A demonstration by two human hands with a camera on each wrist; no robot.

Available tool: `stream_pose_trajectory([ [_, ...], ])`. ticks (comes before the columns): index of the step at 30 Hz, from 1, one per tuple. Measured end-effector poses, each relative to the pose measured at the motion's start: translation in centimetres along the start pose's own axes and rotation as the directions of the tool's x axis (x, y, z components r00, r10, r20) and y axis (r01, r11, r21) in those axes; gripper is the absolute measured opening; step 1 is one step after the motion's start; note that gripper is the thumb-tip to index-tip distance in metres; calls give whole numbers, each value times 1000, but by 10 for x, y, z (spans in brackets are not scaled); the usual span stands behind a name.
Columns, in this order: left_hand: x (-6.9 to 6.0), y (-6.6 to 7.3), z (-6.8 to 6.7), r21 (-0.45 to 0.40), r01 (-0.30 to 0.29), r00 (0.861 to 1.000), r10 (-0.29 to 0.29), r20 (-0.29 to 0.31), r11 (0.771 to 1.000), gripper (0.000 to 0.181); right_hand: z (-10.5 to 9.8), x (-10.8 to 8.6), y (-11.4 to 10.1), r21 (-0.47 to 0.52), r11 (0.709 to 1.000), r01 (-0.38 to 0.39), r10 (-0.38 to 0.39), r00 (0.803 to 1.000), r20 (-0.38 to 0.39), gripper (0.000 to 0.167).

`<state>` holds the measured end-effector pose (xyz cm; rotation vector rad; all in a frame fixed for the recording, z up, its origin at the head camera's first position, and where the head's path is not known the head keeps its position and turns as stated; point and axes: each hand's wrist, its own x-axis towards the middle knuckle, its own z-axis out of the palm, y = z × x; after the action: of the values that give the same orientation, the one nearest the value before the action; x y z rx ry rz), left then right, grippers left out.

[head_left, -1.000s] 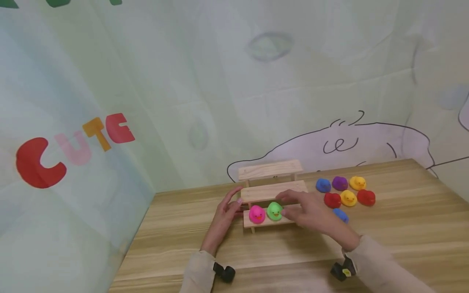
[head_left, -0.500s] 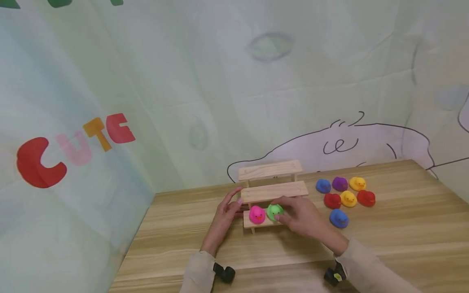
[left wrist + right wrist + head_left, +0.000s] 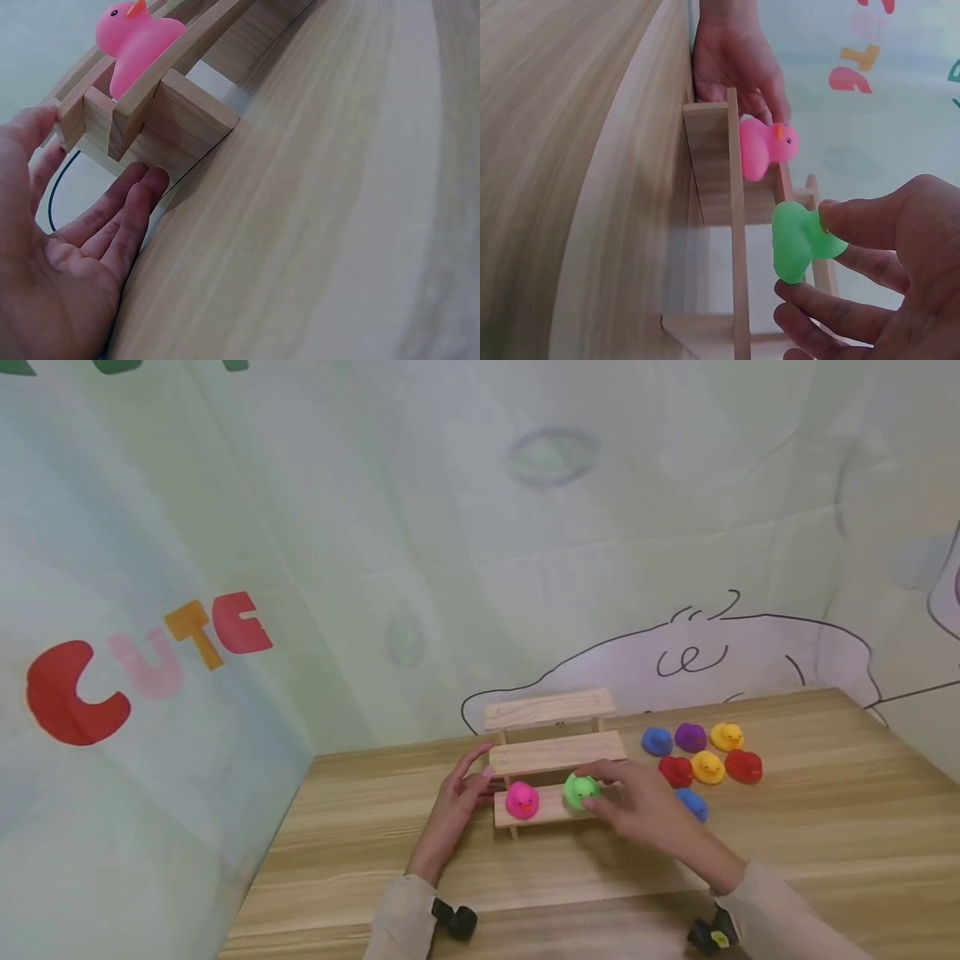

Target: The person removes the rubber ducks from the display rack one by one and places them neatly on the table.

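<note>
My right hand (image 3: 639, 800) pinches a green rubber duck (image 3: 581, 791) between thumb and fingers, over the right part of the bottom step. In the right wrist view the green duck (image 3: 799, 238) is tilted beside the front slat. A pink rubber duck (image 3: 522, 800) sits on the left part of the same step of a three-tier wooden stand (image 3: 558, 753). My left hand (image 3: 453, 802) rests against the stand's left end. Its extended fingertips touch the side of the stand in the left wrist view, where the pink duck (image 3: 139, 45) shows above.
On the wooden table (image 3: 360, 835), right of the stand, lie several more ducks: blue (image 3: 657, 742), purple (image 3: 691, 737), yellow (image 3: 727, 737) and red (image 3: 744, 766) among them. A front blue duck (image 3: 692, 805) is partly behind my right hand. A printed curtain (image 3: 420, 527) hangs behind the table.
My right hand closed on the green duck and shifted it rightward, widening the gap from the pink duck. The left hand stays at the stand's left end.
</note>
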<state>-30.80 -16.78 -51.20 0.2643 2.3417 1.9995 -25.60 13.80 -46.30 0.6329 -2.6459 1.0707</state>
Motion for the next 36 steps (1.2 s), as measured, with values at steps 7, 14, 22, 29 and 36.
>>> stream_pose_trajectory([
  [7, 0, -2, 1, 2, 9, 1000, -9, 4, 1000, 47, -17, -10, 11, -8, 1000, 0, 0, 999, -52, 35],
  [14, 0, -2, 3, 4, 9, 1000, -9, 9, 1000, 46, -41, -17, 26, -36, 999, -28, 26, 998, -62, 36],
  [22, 1, -1, 2, 0, 9, 1000, -9, -4, 1000, 46, -69, -34, 49, -59, 989, -134, 130, 989, -74, 37],
  [29, 2, -1, 2, 1, 6, 1000, -6, 14, 1000, 47, -90, -49, 73, -105, 982, -160, 155, 986, -57, 36],
  [36, 2, -1, 0, 7, 7, 1000, -7, 3, 1000, 47, -111, -53, 90, -147, 977, -153, 163, 985, 53, 29],
])
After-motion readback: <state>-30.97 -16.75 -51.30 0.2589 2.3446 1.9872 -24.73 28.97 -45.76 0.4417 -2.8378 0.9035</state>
